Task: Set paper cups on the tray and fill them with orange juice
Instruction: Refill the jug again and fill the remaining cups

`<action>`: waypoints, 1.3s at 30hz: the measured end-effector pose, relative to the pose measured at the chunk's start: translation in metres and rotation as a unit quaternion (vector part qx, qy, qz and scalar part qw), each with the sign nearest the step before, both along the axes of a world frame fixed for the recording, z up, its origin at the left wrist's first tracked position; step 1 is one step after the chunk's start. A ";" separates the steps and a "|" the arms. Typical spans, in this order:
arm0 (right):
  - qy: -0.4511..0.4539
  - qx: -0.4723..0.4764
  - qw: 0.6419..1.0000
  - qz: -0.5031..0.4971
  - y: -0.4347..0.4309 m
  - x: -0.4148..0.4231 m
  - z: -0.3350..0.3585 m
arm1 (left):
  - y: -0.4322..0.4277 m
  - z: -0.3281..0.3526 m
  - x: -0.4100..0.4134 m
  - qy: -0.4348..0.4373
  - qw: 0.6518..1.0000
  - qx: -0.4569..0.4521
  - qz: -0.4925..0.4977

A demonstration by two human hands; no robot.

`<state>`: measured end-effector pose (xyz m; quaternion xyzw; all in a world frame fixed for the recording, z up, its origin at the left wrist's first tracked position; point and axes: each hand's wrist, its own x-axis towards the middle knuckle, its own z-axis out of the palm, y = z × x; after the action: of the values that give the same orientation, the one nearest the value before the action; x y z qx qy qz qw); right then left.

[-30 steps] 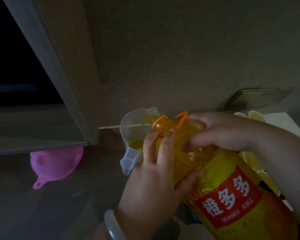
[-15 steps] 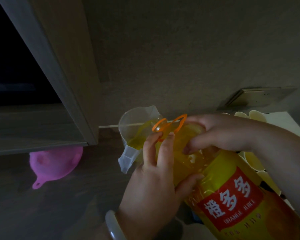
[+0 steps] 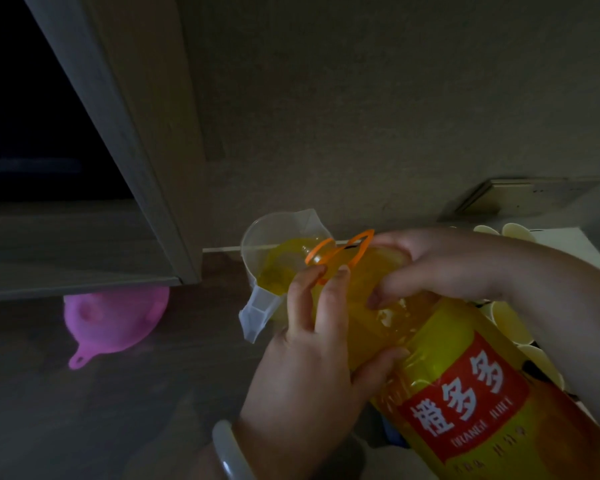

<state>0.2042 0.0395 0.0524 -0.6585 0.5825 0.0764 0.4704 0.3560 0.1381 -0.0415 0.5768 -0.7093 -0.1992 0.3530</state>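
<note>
A big orange juice bottle (image 3: 465, 368) with a red label lies tilted, its neck and orange carry ring over a clear plastic measuring jug (image 3: 274, 251). Juice runs from the neck into the jug, which holds some yellow liquid. My left hand (image 3: 312, 368) grips the bottle's shoulder from below, thumb on the near side, fingers up by the ring. From above, my right hand (image 3: 440, 268) holds the upper part of the bottle. Several paper cups (image 3: 506, 320) stand on a white tray (image 3: 568, 244) at the right, mostly hidden behind my right arm.
A pink silicone funnel (image 3: 115, 323) lies on the dark wooden counter at the left, under a cabinet edge (image 3: 94, 282). The wall is close behind the jug. A flat board (image 3: 523, 197) leans by the wall at the back right.
The jug's juice level has risen a little as the bottle keeps pouring. Both hands hold the same grip; the view has shifted slightly.
</note>
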 end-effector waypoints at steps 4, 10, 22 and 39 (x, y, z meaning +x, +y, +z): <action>0.001 0.002 1.000 0.002 0.000 0.001 0.000 | 0.001 0.000 0.000 0.006 1.000 -0.001 0.005; -0.006 0.010 1.000 0.006 -0.001 0.000 -0.001 | 0.000 -0.002 0.001 0.012 1.000 0.003 -0.001; -0.003 0.017 1.000 0.003 -0.003 -0.001 -0.003 | -0.003 -0.002 0.005 0.013 0.999 0.026 -0.026; -0.019 0.008 1.000 0.000 -0.002 -0.002 -0.002 | -0.003 0.005 0.004 0.010 1.000 0.021 -0.015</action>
<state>0.2021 0.0373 0.0508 -0.6557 0.5733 0.0686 0.4865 0.3597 0.1356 -0.0368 0.5715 -0.7097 -0.2249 0.3451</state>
